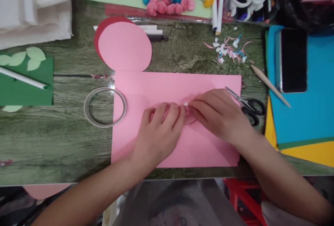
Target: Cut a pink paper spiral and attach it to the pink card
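Observation:
A sheet of pink paper (208, 149) lies flat before me, with both hands over its middle. My left hand (161, 128) is closed, fingers bent down around a curved strip of pink paper (190, 119) that shows partly between the two hands. My right hand (219, 114) pinches a tiny white piece (186, 104) at its fingertips, right above that strip. Much of the strip is hidden by the fingers. A roll of tape (87, 110) overlaps the sheet's left edge. Black-handled scissors (247, 105) lie beside my right hand, partly behind it.
Pink and red paper ovals (125, 47) lie above the sheet, over some pens (158, 37). Paper scraps (227, 50), a pointed wooden stick (271, 86) and a phone (292, 61) on blue paper (308, 118) are at right. Rolled paper buds (161, 7) sit at the back.

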Demonstrator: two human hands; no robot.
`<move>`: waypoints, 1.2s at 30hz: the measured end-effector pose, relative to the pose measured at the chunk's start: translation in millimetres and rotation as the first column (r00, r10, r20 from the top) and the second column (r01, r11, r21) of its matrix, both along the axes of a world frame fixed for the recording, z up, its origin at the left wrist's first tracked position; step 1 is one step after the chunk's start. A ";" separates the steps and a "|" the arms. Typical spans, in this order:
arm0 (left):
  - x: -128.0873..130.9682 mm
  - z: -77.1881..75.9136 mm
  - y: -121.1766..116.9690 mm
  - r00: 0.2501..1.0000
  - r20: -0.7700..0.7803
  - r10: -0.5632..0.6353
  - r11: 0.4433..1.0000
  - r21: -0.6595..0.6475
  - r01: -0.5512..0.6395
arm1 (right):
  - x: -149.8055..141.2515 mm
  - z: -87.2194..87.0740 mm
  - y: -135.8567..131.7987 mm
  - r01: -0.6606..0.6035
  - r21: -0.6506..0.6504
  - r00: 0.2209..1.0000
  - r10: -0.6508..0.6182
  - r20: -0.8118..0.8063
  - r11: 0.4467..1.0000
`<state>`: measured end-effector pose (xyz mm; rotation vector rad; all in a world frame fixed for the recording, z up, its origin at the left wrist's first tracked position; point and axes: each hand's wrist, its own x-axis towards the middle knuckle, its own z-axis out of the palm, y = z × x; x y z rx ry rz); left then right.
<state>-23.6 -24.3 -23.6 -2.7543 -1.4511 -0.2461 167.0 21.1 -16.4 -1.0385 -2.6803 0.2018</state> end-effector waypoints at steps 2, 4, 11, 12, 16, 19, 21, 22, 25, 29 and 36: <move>-0.1 -0.3 0.0 1.000 -0.003 -0.002 1.000 -0.002 0.002 | -2.4 3.0 -1.3 -0.017 0.032 0.999 0.016 0.039 0.999; -0.4 -0.5 -0.2 1.000 -0.004 -0.004 1.000 -0.003 0.004 | -5.4 5.8 -2.7 -0.035 0.066 0.997 0.030 0.073 0.997; -0.5 0.1 -1.0 1.000 -0.004 0.000 1.000 -0.010 0.000 | -5.5 7.0 -4.3 0.008 0.071 0.998 -0.012 0.058 0.997; -0.5 0.1 -1.1 1.000 -0.006 0.000 1.000 -0.019 0.000 | -4.3 6.6 -4.3 0.014 0.068 0.998 -0.018 0.055 0.998; -0.6 -0.4 -1.4 1.000 -0.004 0.004 0.999 -0.037 -0.004 | -2.1 5.1 -4.2 0.010 0.049 0.998 -0.013 0.061 0.999; -0.4 -0.6 -1.4 1.000 0.003 0.006 0.999 -0.035 -0.006 | -3.4 4.2 -3.8 0.004 0.056 0.997 -0.009 0.076 0.998; -0.2 -0.6 -1.3 1.000 0.003 0.008 0.999 -0.034 -0.008 | -4.7 4.2 -3.7 0.002 0.075 0.996 -0.009 0.089 0.997; -0.1 -0.6 -1.2 1.000 0.000 0.008 0.999 -0.033 -0.008 | -5.3 4.5 -3.7 -0.002 0.087 0.995 -0.007 0.097 0.996; 0.0 -0.2 -0.9 1.000 -0.007 0.005 1.000 -0.021 -0.006 | -7.4 6.9 -4.0 -0.020 0.130 0.992 0.004 0.122 0.991; -0.2 0.7 -0.6 1.000 -0.015 0.003 1.000 -0.009 -0.003 | -11.3 11.3 -4.9 -0.048 0.168 0.984 0.018 0.178 0.985; 0.0 0.4 -1.5 1.000 -0.021 0.006 1.000 -0.006 -0.006 | -14.6 13.0 -6.5 -0.066 0.221 0.974 0.015 0.225 0.973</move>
